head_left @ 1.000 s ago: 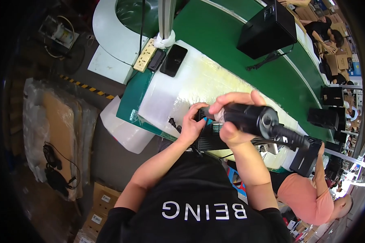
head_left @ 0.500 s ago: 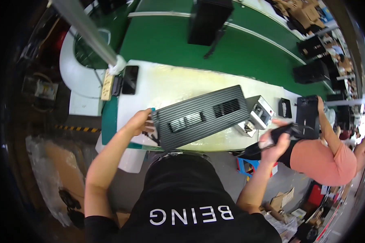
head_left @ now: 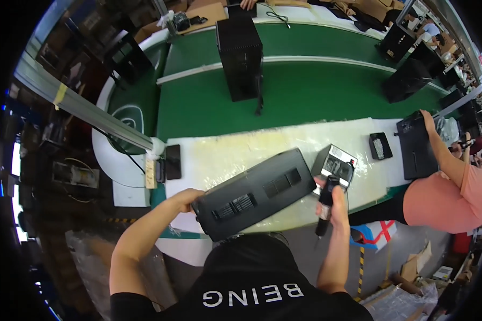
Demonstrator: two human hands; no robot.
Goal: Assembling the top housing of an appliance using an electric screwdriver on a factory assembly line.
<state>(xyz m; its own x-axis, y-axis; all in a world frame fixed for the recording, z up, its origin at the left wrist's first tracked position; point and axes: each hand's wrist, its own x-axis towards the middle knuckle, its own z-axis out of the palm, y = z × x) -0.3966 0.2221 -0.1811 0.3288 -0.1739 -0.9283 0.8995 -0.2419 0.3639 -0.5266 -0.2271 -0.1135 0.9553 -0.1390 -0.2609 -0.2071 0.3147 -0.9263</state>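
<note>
A long black casing [head_left: 262, 203] with two slotted openings in its upper face is tilted over the near edge of the worktable, its right end farther away. My left hand [head_left: 190, 199] is closed on its left end; the fingertips are partly hidden. In my right hand [head_left: 337, 206] is a black electric screwdriver [head_left: 325, 206], its thin bit pointing down toward me, beside the casing's right end. Just beyond that hand stands a small silver-and-black box-shaped device [head_left: 336, 163], its top facing up.
A black tray of small parts [head_left: 380, 146] lies on the white worktable [head_left: 219, 150], near a phone [head_left: 173, 161] and power strip [head_left: 150, 174]. Tall black cabinets [head_left: 238, 59] stand on the green conveyor [head_left: 305, 88]. At right, a co-worker [head_left: 447, 203] handles another black casing [head_left: 416, 147].
My right hand has brought the screwdriver left and turned its bit downward, closer to the casing. The casing has rolled in my left hand. The whole view has shifted, showing more of the conveyor.
</note>
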